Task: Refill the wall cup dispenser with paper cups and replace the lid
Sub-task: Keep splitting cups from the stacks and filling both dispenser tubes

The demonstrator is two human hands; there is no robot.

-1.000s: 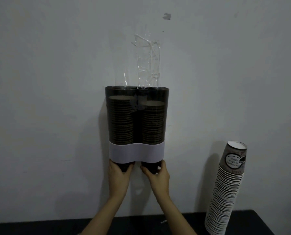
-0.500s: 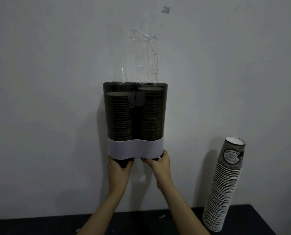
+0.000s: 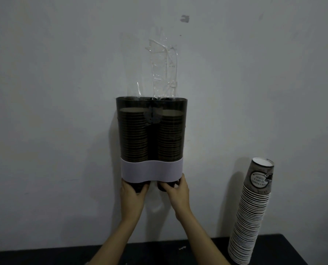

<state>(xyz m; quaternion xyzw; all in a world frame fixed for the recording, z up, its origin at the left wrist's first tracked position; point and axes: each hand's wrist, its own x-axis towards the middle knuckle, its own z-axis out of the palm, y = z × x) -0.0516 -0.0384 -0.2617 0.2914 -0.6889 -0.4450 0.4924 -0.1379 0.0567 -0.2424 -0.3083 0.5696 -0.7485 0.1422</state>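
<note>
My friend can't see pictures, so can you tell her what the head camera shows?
Two hands, left hand and right hand, grip the cups poking out under a wall cup dispenser filled with two stacks. Clear plastic wrap sticks up from its open top. A leaning cup stack stands on the black table.

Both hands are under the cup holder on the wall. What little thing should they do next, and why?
Probably let go and fetch the lid. Both tubes of the dispenser look nearly full, its top is open, and the left hand and right hand only cup the bottom cups. No lid is in view.
</note>
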